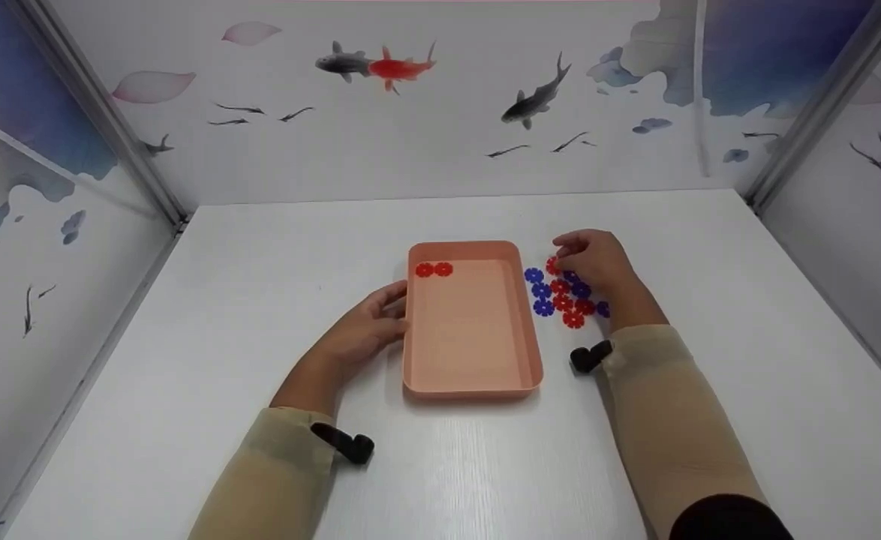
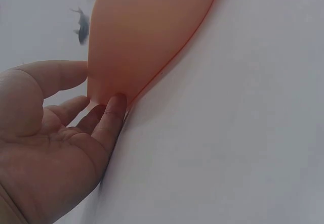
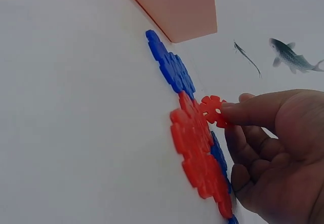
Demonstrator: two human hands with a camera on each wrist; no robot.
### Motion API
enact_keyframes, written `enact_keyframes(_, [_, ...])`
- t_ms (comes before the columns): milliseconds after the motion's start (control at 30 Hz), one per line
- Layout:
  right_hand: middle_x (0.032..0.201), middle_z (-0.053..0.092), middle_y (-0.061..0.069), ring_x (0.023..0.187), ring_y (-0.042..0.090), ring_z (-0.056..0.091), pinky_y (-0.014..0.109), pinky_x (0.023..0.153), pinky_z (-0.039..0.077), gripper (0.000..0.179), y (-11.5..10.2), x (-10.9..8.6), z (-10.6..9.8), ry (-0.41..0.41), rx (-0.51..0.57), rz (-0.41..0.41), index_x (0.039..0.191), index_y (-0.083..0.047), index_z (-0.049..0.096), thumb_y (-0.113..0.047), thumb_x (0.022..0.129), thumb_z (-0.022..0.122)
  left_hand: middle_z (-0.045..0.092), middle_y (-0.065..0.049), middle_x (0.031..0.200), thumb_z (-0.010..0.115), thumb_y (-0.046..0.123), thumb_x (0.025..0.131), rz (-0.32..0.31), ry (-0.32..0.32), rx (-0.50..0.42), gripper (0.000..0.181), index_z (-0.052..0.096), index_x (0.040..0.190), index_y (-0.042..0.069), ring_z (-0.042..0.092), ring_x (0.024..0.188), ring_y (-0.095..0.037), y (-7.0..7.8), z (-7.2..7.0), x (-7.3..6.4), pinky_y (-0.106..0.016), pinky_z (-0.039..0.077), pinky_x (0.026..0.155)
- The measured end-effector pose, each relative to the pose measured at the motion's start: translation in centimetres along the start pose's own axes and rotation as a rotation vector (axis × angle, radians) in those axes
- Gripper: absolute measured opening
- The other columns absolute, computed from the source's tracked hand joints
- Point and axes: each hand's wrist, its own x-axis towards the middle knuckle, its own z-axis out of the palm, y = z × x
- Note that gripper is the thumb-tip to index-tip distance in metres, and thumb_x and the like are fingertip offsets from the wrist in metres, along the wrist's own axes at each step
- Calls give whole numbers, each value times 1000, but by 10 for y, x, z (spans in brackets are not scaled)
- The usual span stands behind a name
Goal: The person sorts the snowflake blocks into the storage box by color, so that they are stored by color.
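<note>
My right hand (image 1: 598, 262) pinches a red snowflake-shaped plastic disc (image 3: 211, 110) between thumb and fingers, just over a loose group of similar pieces. Red discs (image 3: 195, 143) and blue discs (image 3: 169, 64) lie there flat on the table, some partly hidden by the hand in the head view. To their left stands a shallow pink tray (image 1: 473, 382). Two red discs (image 1: 434, 269) lie side by side inside it, near its far left corner. Fingertips of my left hand (image 1: 358, 330) touch the tray's left outer side, fingers slightly bent.
The white table (image 1: 260, 277) ends at a back wall (image 1: 440, 150) printed with fish. Side panels with metal corner posts stand left and right. A black wrist camera mount (image 1: 347, 444) sticks out from the left sleeve, another (image 1: 589, 358) from the right.
</note>
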Motion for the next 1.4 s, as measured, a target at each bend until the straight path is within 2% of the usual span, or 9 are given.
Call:
enact_keyframes(167, [139,67,14,131,32,63,47,121,51,42,-4,-1,-1,26,53,-15,143,-15,66,-18,102,73,44,5,170,76,14,98,5,-8,1,78,41,165,29,51,153,-15,0,0,-1,-38,48,123])
enact_keyframes(300, [141,68,12,134,29,64,45,121,51,41,-10,-3,-2,22,123,8,144,-15,65,-22,104,71,44,5,171,77,14,98,1,-8,2,79,40,165,29,50,153,-15,0,0,-1,-38,48,123])
enact_keyframes(433, [137,69,10,129,25,68,41,118,53,39,-19,-7,-2,17,184,14,144,-16,66,-21,105,69,44,6,170,77,14,98,-6,-10,0,78,40,165,29,50,153,-14,1,0,-1,-38,48,123])
enact_keyframes(600, [132,68,9,122,21,71,37,112,58,37,-32,-13,2,4,219,-31,141,-18,67,-20,105,70,44,6,170,77,13,98,-8,-7,-5,78,41,165,29,51,152,-14,1,0,-1,-38,48,123])
enact_keyframes(933, [128,70,8,116,21,75,31,104,62,33,-67,-29,19,-26,273,-92,136,-19,71,-17,103,72,47,8,168,80,17,96,-19,7,7,78,43,163,32,51,152,-13,1,1,-1,-39,49,122])
enact_keyframes(1133, [128,70,12,115,24,74,33,103,62,30,-85,-33,36,-82,335,-122,133,-13,72,-11,102,72,49,8,166,79,15,96,-9,-4,-5,78,43,164,31,53,151,-13,0,0,-2,-39,50,122])
enact_keyframes(1400, [127,71,11,114,24,75,34,101,64,27,-112,-18,55,-134,319,-30,128,-15,74,-10,101,73,49,9,166,82,18,94,-12,18,25,80,44,163,34,51,152,-14,0,0,0,-39,50,122])
